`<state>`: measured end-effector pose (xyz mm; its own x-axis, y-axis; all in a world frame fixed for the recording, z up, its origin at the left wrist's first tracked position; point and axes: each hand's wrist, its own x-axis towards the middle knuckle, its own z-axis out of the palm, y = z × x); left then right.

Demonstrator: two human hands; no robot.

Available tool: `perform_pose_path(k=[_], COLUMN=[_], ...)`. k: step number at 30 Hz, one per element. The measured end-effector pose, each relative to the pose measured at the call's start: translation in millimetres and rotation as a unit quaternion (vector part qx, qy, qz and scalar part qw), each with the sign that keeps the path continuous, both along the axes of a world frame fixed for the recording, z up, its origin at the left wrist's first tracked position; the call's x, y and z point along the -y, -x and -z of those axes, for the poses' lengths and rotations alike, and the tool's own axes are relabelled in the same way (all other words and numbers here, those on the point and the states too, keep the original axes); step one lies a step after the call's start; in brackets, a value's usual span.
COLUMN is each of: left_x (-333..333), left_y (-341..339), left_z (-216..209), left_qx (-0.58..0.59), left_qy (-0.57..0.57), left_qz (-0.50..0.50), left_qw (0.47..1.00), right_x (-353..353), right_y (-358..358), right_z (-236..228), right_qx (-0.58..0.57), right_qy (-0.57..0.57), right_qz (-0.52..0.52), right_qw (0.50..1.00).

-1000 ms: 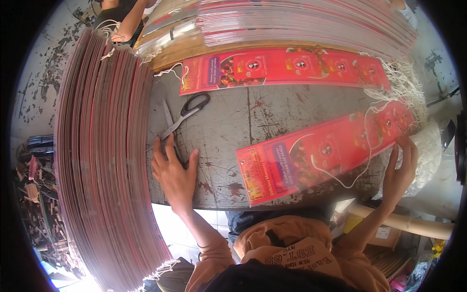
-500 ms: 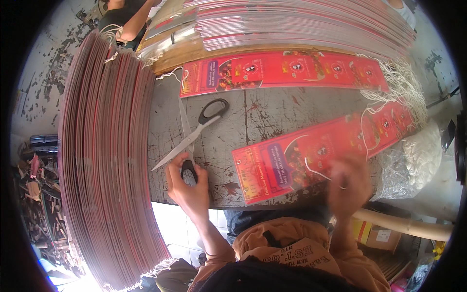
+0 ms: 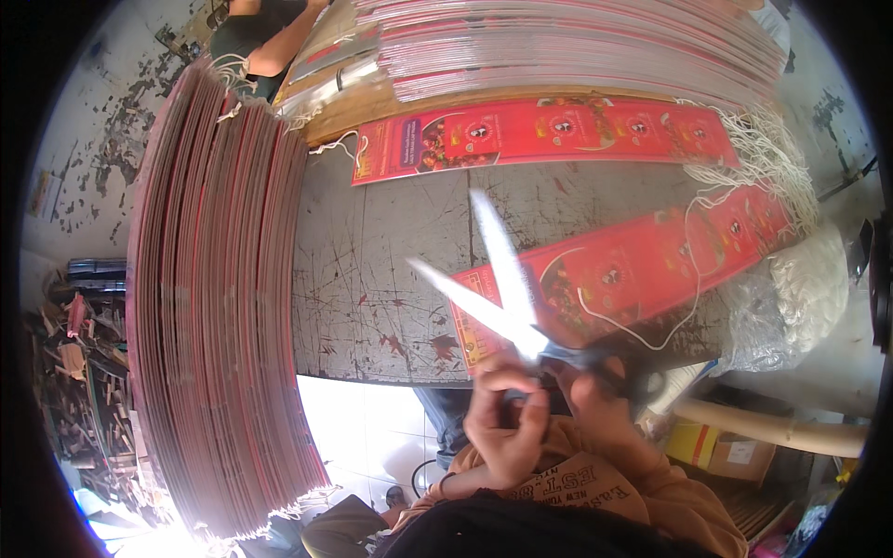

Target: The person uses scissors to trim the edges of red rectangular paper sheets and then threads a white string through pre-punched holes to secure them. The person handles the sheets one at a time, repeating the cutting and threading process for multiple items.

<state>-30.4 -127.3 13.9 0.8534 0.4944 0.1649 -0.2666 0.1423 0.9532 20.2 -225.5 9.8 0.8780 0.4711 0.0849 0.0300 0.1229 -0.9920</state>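
A pair of scissors (image 3: 510, 290) is held above the table's front edge, its two blades spread wide and pointing away from me. My left hand (image 3: 505, 423) is closed at the lower black handle, fingers curled. Around the other black handle my right hand (image 3: 595, 402) is closed, though motion blurs its fingers. Beyond the blades lies a long red printed hanging strip (image 3: 642, 270), set at a slant, with a white cord (image 3: 642, 341) looped loosely over it. A second red strip (image 3: 521, 135) lies across the far side of the table.
A tall stack of strips (image 3: 214, 307) stands along the left side. More plastic-covered strips (image 3: 577, 51) are piled at the back. White cords (image 3: 758, 153) bunch at the right, above a clear bag (image 3: 781, 298). A co-worker's arm (image 3: 279, 46) shows at the far left.
The scissors have been lifted off the table, brought right and toward me, and spread wider. My left hand moved right with them; my right hand left the cord and came to the handles.
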Motion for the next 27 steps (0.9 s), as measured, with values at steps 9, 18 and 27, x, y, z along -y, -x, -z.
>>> perform_pose_path(k=[9,18,27], left_x=[-32.5,-57.5,-66.9], left_y=[1.7,-7.0,-26.2], left_z=[13.8,1.7,13.1], left_qx=[-0.036,-0.211,-0.104], left_qy=[-0.514,-0.317,0.109], left_qz=[-0.105,0.014,0.124], left_qw=[0.850,0.925,0.981], right_x=[2.8,5.0,-12.0], right_y=[-13.4,-27.1,-49.1], right_z=[-1.4,-12.1,-18.0], right_qx=[-0.174,-0.193,-0.096], right_qy=[-0.239,-0.051,-0.139], right_qz=[0.227,0.021,0.030], right_qw=[0.928,0.980,0.985])
